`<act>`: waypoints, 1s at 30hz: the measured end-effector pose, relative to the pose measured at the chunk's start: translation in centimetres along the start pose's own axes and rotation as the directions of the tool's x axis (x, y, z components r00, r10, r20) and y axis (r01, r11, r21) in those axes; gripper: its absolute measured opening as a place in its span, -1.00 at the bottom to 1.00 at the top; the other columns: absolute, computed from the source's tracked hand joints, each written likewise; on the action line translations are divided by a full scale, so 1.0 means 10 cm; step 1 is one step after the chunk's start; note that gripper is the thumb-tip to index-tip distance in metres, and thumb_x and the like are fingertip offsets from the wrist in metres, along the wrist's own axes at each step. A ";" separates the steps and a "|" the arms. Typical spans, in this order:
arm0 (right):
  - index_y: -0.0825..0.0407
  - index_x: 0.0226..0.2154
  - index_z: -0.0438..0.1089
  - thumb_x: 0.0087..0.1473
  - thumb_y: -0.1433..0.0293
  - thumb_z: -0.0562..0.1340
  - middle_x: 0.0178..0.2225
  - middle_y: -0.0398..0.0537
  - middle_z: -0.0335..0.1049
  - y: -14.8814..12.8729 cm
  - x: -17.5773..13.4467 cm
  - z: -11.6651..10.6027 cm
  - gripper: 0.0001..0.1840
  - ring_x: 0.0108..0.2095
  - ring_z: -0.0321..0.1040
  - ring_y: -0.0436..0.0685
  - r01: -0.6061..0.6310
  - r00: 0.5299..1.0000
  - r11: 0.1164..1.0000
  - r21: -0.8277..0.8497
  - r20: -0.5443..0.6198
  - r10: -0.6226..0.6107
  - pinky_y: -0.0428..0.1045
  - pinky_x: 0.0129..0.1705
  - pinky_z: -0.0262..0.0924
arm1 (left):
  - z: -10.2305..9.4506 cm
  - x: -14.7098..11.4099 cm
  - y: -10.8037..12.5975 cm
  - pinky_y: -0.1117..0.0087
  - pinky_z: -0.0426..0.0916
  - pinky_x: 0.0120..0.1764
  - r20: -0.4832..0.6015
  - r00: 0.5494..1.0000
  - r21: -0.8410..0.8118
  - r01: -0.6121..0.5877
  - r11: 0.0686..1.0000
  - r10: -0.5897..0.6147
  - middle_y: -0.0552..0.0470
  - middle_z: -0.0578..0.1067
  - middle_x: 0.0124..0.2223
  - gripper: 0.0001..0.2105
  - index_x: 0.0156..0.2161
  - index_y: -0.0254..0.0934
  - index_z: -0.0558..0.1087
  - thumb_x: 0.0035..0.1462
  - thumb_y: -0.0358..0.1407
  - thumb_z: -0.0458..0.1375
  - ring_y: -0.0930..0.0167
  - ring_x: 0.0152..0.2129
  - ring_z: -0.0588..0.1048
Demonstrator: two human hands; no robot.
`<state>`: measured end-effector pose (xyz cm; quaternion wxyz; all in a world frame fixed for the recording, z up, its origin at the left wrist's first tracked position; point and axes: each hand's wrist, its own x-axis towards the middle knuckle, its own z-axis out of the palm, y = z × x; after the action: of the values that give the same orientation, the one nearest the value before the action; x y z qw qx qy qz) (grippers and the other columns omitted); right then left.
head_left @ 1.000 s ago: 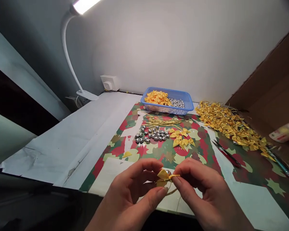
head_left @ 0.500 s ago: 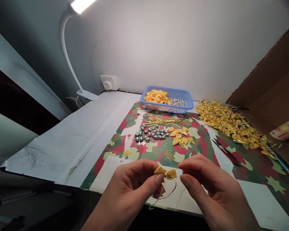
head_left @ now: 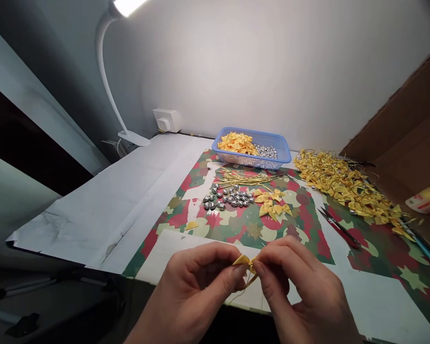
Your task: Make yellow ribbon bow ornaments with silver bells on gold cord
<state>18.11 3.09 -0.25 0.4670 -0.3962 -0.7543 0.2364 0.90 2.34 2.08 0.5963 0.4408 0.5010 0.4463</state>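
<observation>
A small yellow ribbon bow with a gold cord is held over the near edge of the table. My left hand pinches the bow's left side between thumb and fingers. On the other side, my right hand is closed with thumb and forefinger on the bow's right loop, which they mostly cover. Part of the gold cord hangs between the hands. Beyond them lie silver bells, several loose yellow bows and a bundle of gold cords.
A blue basket of bows and silver bells stands against the wall. At right are a heap of corded bows, black scissors and a cardboard box. A white lamp rises at the left rear.
My right hand has moved left and closed on the right loop of the bow. The left hand keeps its pinch. The whole view has shifted slightly.
</observation>
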 end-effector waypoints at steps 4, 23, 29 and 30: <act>0.01 -0.23 0.36 0.24 0.57 0.14 -0.33 -0.18 0.30 -0.01 0.01 -0.01 -0.84 -0.45 0.24 -0.09 -0.050 0.998 0.998 0.048 0.038 0.048 -0.17 -0.43 0.15 | -0.03 0.00 0.01 0.56 0.45 -0.37 0.001 1.000 -0.020 0.002 1.000 -0.002 0.09 0.61 -0.45 -0.95 -0.37 -0.21 0.64 0.06 -0.29 0.38 0.44 -0.47 0.51; 0.02 -0.36 0.34 0.21 0.55 0.12 -0.41 -0.18 0.27 -0.04 0.04 -0.01 -0.84 -0.41 0.26 -0.04 -0.134 0.986 0.988 0.080 0.108 0.125 -0.11 -0.44 0.05 | -0.03 -0.01 0.03 0.53 0.49 -0.31 0.003 0.999 -0.049 0.054 0.997 -0.054 0.09 0.65 -0.40 -0.95 -0.35 -0.18 0.65 0.03 -0.33 0.41 0.41 -0.42 0.57; -0.01 -0.15 0.45 0.24 0.58 0.12 -0.27 -0.11 0.39 -0.08 0.05 -0.09 -0.73 -0.35 0.37 -0.03 -0.067 0.997 0.986 0.154 0.039 0.062 -0.14 -0.35 0.26 | -0.04 -0.01 0.05 0.53 0.47 -0.37 -0.052 0.999 0.079 0.000 0.997 0.004 0.09 0.62 -0.46 -0.95 -0.35 -0.17 0.67 0.10 -0.27 0.37 0.41 -0.48 0.54; -0.03 -0.09 0.45 0.26 0.59 0.10 -0.24 -0.10 0.41 -0.10 0.04 -0.10 -0.68 -0.36 0.38 -0.04 -0.057 0.998 0.982 0.180 0.013 0.056 -0.15 -0.35 0.29 | -0.04 -0.01 0.05 0.54 0.46 -0.37 -0.058 0.998 0.086 0.000 0.996 0.005 0.09 0.62 -0.46 -0.95 -0.35 -0.16 0.68 0.09 -0.27 0.37 0.41 -0.48 0.54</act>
<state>18.50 2.81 1.14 0.4913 -0.3727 -0.7200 0.3184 0.48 2.37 2.59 0.5615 0.4535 0.5361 0.4378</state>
